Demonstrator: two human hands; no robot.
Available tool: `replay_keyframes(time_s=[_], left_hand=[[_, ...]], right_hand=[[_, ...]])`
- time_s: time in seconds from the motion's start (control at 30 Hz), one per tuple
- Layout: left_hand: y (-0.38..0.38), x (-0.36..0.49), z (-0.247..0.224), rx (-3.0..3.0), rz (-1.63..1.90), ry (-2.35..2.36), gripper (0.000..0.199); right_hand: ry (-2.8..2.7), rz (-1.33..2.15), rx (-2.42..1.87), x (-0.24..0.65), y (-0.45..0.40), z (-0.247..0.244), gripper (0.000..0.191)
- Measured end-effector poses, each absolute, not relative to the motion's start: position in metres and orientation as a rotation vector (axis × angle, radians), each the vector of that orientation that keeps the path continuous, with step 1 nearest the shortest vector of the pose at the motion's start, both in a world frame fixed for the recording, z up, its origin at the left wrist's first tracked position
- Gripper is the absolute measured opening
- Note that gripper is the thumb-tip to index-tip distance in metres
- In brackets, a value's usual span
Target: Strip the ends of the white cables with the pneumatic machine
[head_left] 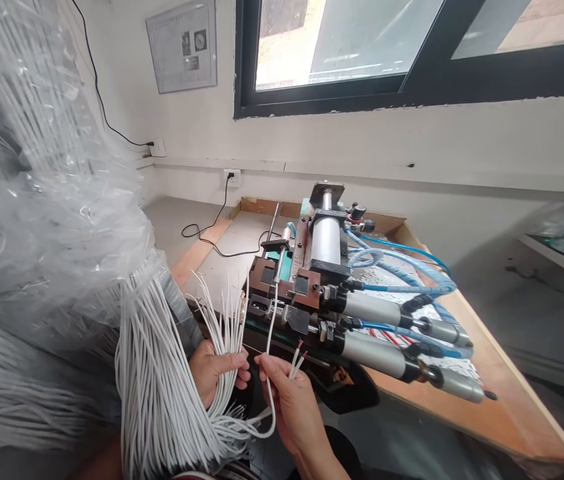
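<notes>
My left hand (212,370) is closed round a fanned bunch of white cables (229,333), their ends pointing up. My right hand (289,393) pinches a single white cable (271,340) whose upper end reaches into the jaws of a pneumatic stripping machine (307,283). Two or so short cable ends with reddish tips (298,360) stick up between the fingers of that same hand. A thick hank of white cables (157,373) hangs at the left beside my left hand, its upper part wrapped in clear plastic (52,227).
Silver air cylinders (382,353) and blue air hoses (412,267) stick out to the machine's right. A wooden-edged tray (502,413) surrounds the machine, with white and red scraps (457,360) in it. A black power cord (222,253) runs to a wall socket (232,177).
</notes>
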State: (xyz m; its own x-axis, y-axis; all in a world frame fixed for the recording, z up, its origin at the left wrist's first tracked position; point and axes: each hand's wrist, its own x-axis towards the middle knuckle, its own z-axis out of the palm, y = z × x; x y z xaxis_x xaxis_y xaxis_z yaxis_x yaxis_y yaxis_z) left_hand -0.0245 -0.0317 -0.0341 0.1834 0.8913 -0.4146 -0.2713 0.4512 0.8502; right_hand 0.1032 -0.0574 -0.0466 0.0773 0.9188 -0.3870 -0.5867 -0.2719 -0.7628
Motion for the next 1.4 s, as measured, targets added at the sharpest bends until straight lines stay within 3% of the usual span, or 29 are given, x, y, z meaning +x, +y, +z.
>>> replay_keyframes(time_s=[0.6, 0.93, 1.23, 1.4], left_hand=[[-0.028, -0.021, -0.027, 0.694, 1.042, 1.012, 0.022], [-0.022, -0.019, -0.022, 0.874, 1.104, 1.152, 0.036], [-0.038, -0.029, -0.027, 1.126, 0.716, 0.948, 0.016], [-0.050, -0.028, -0.025, 1.060, 0.738, 0.878, 0.010]], right_hand=[[-0.583, 1.612, -1.073, 0.108, -0.055, -0.055, 0.030], [-0.731, 1.952, -1.012, 0.098, -0.093, -0.073, 0.032], [-0.643, 2.015, -0.808, 0.092, -0.099, -0.067, 0.042], [-0.643, 2.016, -0.824, 0.085, -0.101, -0.059, 0.049]])
